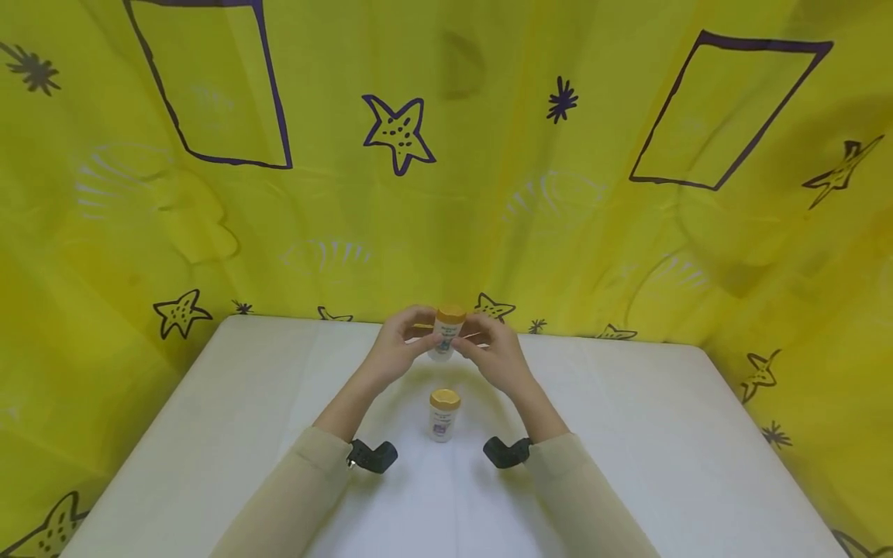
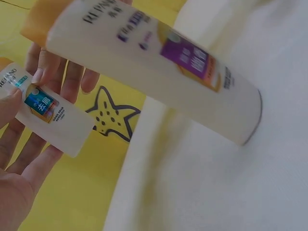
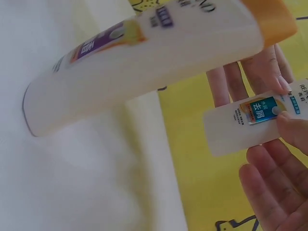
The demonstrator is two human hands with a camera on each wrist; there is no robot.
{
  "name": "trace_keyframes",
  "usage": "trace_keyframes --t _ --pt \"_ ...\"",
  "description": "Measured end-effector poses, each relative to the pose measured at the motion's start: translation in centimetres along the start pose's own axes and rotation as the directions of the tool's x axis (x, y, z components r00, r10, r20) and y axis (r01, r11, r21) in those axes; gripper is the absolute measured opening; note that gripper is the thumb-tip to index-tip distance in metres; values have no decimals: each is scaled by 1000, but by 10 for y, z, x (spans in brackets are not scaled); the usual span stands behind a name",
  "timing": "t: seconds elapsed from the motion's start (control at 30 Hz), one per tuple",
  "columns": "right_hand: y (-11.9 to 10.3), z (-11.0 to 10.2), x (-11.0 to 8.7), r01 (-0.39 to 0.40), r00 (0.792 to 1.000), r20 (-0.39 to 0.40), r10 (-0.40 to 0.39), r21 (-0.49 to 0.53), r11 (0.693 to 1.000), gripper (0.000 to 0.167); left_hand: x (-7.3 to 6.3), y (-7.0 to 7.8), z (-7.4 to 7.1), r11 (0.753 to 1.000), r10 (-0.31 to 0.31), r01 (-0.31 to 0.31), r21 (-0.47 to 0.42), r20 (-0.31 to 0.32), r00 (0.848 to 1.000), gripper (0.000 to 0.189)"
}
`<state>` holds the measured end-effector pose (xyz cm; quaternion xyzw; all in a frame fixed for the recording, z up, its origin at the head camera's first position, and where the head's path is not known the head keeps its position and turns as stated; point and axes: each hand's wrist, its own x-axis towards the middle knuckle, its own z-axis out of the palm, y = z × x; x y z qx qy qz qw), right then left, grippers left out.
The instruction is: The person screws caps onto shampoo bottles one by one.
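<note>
Both hands hold a white shampoo bottle with an orange cap and a teal label point(image 1: 445, 341) over the far part of the table. My left hand point(image 1: 396, 350) grips it from the left, thumb on the front and fingers behind. From the right, my right hand point(image 1: 499, 355) pinches it in the same way. The right wrist view shows both thumbs at the held bottle point(image 3: 224, 134) near its label. Nearer to me, a second shampoo bottle with a purple label point(image 1: 443, 422) stands upright on the table, touched by neither hand; this bottle point(image 2: 139, 62) looms large in the left wrist view.
The white table point(image 1: 614, 449) has rounded far corners. Behind it and along both sides hangs a yellow curtain point(image 1: 460, 225) with drawn stars and frames. Black wrist devices point(image 1: 373, 457) sit at both cuffs, either side of the standing bottle.
</note>
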<state>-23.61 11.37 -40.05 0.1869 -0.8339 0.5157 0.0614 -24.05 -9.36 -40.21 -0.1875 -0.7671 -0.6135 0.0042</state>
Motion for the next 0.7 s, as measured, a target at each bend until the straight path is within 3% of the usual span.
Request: trace_keyframes --t 0.3,0.7 --pt "15 14 2 -102 995 12 102 3 995 30 0 -23 2 996 -87 87 25 -10 996 35" --pt "30 29 0 -142 985 91 147 -52 988 30 -11 -48 1 994 -110 110 0 19 994 34"
